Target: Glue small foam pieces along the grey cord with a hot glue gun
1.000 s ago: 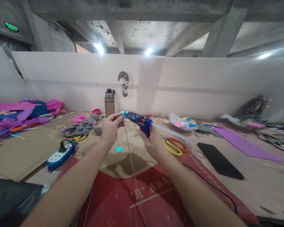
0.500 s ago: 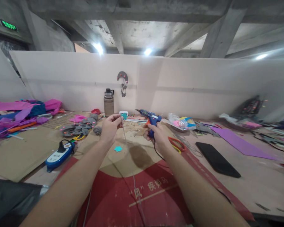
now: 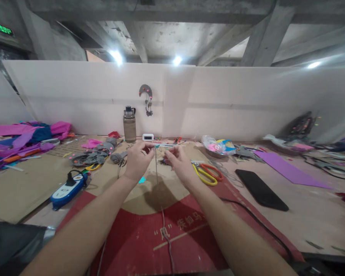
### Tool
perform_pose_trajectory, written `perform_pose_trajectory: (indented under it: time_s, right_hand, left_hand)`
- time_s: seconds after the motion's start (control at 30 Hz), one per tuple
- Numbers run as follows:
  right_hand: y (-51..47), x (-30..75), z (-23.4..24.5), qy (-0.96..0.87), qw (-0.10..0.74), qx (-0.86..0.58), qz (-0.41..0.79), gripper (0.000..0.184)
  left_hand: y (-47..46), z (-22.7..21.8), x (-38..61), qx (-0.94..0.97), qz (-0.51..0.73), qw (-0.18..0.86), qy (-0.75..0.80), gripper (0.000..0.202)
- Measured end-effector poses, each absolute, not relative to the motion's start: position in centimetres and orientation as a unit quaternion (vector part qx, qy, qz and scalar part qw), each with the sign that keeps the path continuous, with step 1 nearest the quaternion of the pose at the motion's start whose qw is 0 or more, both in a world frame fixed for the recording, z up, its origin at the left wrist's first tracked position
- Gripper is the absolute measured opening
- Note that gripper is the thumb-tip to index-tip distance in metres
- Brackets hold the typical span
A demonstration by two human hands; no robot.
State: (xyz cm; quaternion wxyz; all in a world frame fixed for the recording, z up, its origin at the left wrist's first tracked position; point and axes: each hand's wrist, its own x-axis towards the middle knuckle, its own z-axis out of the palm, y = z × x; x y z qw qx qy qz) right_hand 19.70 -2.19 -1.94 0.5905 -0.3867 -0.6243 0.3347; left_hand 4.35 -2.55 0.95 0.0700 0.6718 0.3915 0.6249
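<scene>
My left hand [image 3: 137,159] is closed, pinching a thin grey wire [image 3: 156,168] near its top, and the wire hangs down towards the red mat [image 3: 138,237]. A small teal flower piece [image 3: 156,145] sits at the wire's tip. My right hand [image 3: 178,161] is just right of it, thumb and forefinger pinched at that tip. The blue glue gun is out of my hand; a dark shape [image 3: 161,162] behind my right fingers may be it. Another teal flower [image 3: 142,179] lies on the cardboard below my left hand.
Yellow and orange scissors [image 3: 207,172] lie right of my hand, with a black phone [image 3: 260,185] beyond. A black cord [image 3: 261,226] crosses the mat. A blue power strip [image 3: 65,187] sits left, a bottle [image 3: 129,124] and grey felt scraps [image 3: 96,155] behind, and a purple sheet [image 3: 287,170] right.
My right hand has put down the blue glue gun it held and come back to the wire's top. My left hand kept its grip on the wire.
</scene>
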Motion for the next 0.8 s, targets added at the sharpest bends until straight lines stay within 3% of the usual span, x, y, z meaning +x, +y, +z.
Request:
perform_pose_trajectory:
  time_s: [0.07, 0.17, 0.37, 0.57, 0.8]
  right_hand:
    - [-3.1, 18.3, -1.5, -0.571, 0.586, -0.322, 0.476, 0.032]
    - [-3.8, 17.5, -1.3, -0.53, 0.589, -0.295, 0.535, 0.034]
    - [-3.4, 18.6, -1.2, -0.568, 0.604, -0.351, 0.435, 0.017]
    - [-3.9, 19.2, -0.6, -0.627, 0.612, -0.394, 0.278, 0.015]
    - [-4.0, 19.3, -0.7, -0.643, 0.609, -0.405, 0.226, 0.019]
  left_hand:
    - [-2.8, 0.9, 4.6, 0.684, 0.617, 0.058, 0.385, 0.009]
    - [-3.0, 0.9, 5.0, 0.685, 0.613, 0.081, 0.386, 0.009]
    - [-2.8, 0.3, 5.6, 0.657, 0.602, 0.198, 0.408, 0.008]
    - [-3.0, 0.1, 6.2, 0.657, 0.577, 0.306, 0.375, 0.017]
    - [-3.5, 0.4, 6.4, 0.645, 0.583, 0.341, 0.356, 0.024]
